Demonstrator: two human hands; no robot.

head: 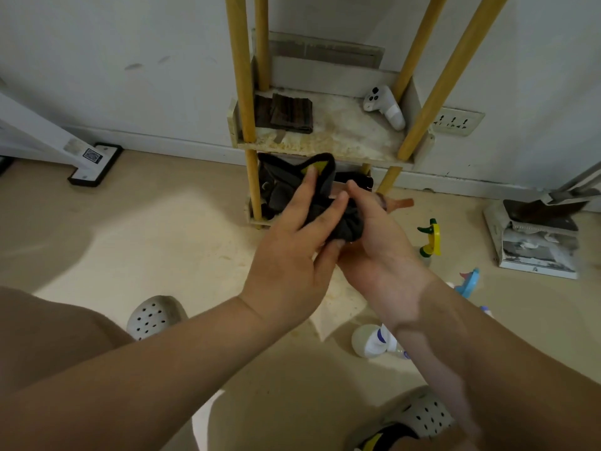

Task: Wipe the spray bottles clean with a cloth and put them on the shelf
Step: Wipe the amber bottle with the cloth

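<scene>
In front of the shelf [325, 148], my left hand [289, 255] grips a dark grey cloth [325, 216] with a yellow patch. The cloth is wrapped over a spray bottle, and only the bottle's orange nozzle [403, 203] pokes out to the right. My right hand [374, 249] holds the bottle from below and the right, its fingers curled against the cloth. On the floor to the right are other spray bottles: one with a yellow and green head [431, 237], one with a blue head [468, 283], and a clear one with a white label [374, 341] lying down.
The shelf has yellow posts [242, 76]. Its middle board holds a folded dark cloth [286, 113] and a white controller [385, 105]. A dustpan on a box [536, 242] stands at the right, a wall socket [455, 120] behind, and a white stand foot [94, 164] at the left. My feet wear white clogs [153, 315].
</scene>
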